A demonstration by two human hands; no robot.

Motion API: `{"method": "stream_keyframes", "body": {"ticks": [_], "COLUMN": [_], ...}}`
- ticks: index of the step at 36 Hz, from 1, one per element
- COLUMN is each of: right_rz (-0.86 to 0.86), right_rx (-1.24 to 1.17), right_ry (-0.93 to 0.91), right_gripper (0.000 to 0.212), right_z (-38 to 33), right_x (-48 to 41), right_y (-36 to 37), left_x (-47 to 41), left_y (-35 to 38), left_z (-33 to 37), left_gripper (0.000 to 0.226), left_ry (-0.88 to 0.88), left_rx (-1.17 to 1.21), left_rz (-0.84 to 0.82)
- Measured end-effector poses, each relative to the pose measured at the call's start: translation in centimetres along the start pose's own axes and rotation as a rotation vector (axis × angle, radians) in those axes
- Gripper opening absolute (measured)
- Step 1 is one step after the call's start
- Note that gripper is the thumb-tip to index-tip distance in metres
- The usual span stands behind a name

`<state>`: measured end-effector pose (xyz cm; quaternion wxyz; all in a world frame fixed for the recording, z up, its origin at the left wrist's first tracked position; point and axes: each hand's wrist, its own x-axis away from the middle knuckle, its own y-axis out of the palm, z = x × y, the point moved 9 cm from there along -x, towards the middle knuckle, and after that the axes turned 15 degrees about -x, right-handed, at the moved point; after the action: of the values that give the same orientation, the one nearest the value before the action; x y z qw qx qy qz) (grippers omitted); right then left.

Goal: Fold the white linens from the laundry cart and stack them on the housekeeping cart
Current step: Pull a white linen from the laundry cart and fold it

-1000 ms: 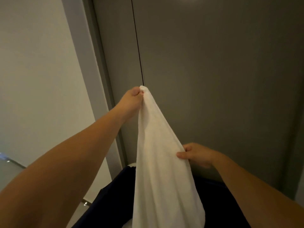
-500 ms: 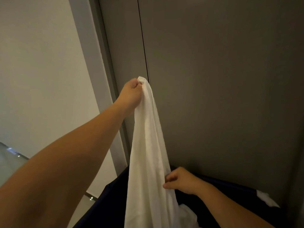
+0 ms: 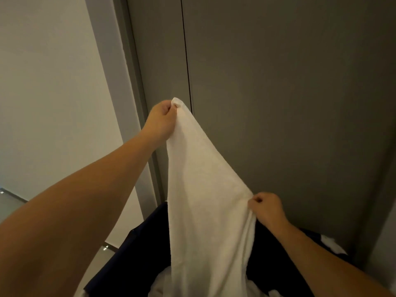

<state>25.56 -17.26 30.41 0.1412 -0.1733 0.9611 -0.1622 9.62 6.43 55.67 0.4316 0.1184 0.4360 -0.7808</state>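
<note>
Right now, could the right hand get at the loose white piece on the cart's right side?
Probably yes, once freed: the right hand pinches the edge of the held linen, which the left hand holds up. The loose white piece lies close beside its forearm on the laundry cart, nothing between.

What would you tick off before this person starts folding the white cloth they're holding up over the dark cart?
1. Left hand grips the top corner of the white linen: ok.
2. Right hand pinches the linen's side edge, lower down: ok.
3. Linen spread flat between the hands: not ok; it hangs at a slant, bunched below the right hand.
4. Linen lifted free of the laundry cart: cannot tell; its lower end runs out of the picture.
5. Housekeeping cart ready for the stack: cannot tell; it is not in view.
</note>
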Motion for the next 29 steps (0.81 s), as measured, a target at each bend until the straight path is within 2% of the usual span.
{"method": "stream_keyframes", "body": {"ticks": [2, 4, 7, 10, 12, 14, 17, 20, 23, 25, 29], "right_rz": [0.084, 0.067, -0.03, -0.058, -0.096, -0.153, -0.186, -0.165, -0.101, -0.044, 0.04], "right_rx": [0.077, 0.179, 0.233, 0.024, -0.213, -0.307, -0.362, -0.326, -0.246, -0.2, -0.084], "right_ry": [0.051, 0.081, 0.109, 0.01, -0.065, -0.148, -0.243, -0.272, -0.297, -0.338, -0.354], "right_gripper": [0.024, 0.035, 0.026, 0.008, 0.017, 0.028, 0.029, 0.016, 0.006, 0.008, 0.009], "right_z": [0.1, -0.3, -1.2, -4.3, -7.6, -11.2, -14.7, -15.4, -15.2, -15.3, -15.3], "right_x": [-1.4, -2.2, -2.7, -2.6, -2.1, -1.5, -1.0, -1.1, -1.2, -1.3, -1.3], "right_y": [-4.4, -6.7, -6.9, -6.5, -6.0, -5.6, -5.7, -5.9, -6.0, -6.2, -6.3], "left_x": [0.4, 0.8, 1.5, 3.0, 4.5, 5.7, 6.9, 7.5, 7.8, 8.1, 9.2], "left_y": [1.0, 2.5, 5.4, 8.6, 10.6, 12.3, 13.9, 14.6, 14.8, 14.9, 15.4], "left_z": [-0.4, -0.2, 1.0, 3.0, 4.3, 5.3, 6.1, 6.6, 6.3, 5.9, 4.0], "left_gripper": [0.026, 0.026, 0.034, 0.033, 0.03, 0.026, 0.02, 0.022, 0.019, 0.015, 0.03], "left_ry": [0.041, 0.086, 0.16, 0.248, 0.313, 0.36, 0.358, 0.354, 0.314, 0.275, 0.204], "left_rx": [-0.072, -0.11, -0.114, -0.091, -0.076, -0.032, 0.073, 0.127, 0.104, 0.146, 0.259], "left_rz": [-0.042, -0.074, -0.133, -0.233, -0.308, -0.362, -0.404, -0.393, -0.382, -0.38, -0.396]}}
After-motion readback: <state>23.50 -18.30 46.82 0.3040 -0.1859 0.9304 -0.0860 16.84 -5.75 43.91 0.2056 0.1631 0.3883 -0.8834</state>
